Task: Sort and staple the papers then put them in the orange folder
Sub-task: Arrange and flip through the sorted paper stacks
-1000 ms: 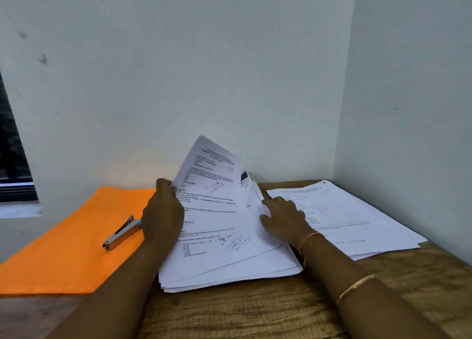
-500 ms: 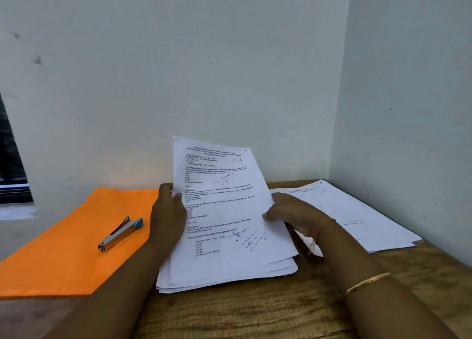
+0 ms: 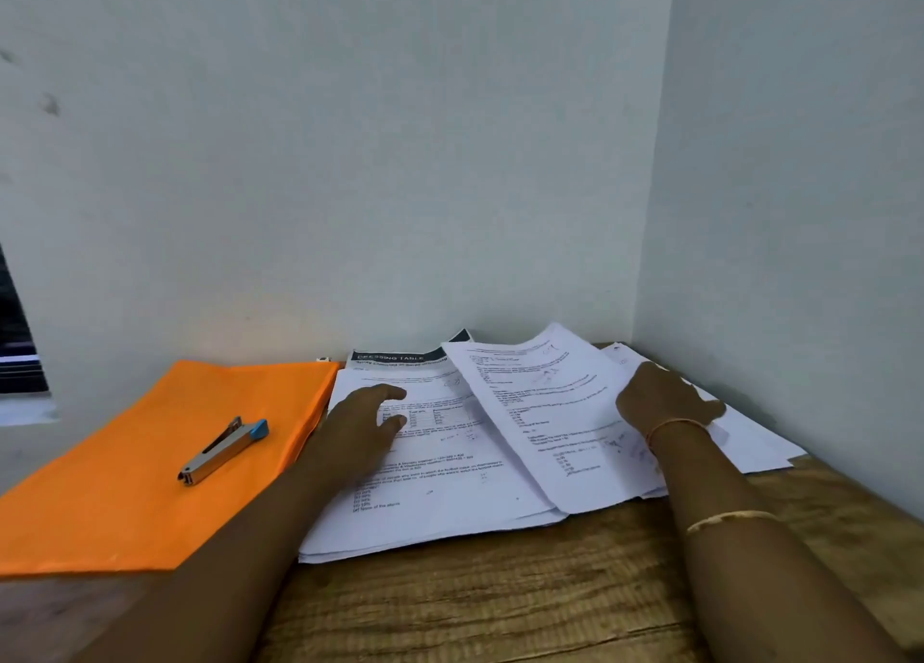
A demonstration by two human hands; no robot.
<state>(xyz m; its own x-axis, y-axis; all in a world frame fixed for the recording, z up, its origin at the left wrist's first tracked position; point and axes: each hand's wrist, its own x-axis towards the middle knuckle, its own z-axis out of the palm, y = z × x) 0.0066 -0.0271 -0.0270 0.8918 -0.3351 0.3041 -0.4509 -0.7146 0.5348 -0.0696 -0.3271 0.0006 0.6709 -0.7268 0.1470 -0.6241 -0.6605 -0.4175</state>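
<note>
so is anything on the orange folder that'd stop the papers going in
Yes: the stapler lies on top of the orange folder, near its middle. It would likely need lifting off before the folder can be opened. Nothing else visible rests on it.

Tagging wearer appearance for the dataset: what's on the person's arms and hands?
Both forearms are bare, with no sleeves in view. At the wrist of the right hand is a thin orange-red thread; a slim gold bangle sits further up that forearm. The left hand and its arm show no jewellery or gloves.
</note>
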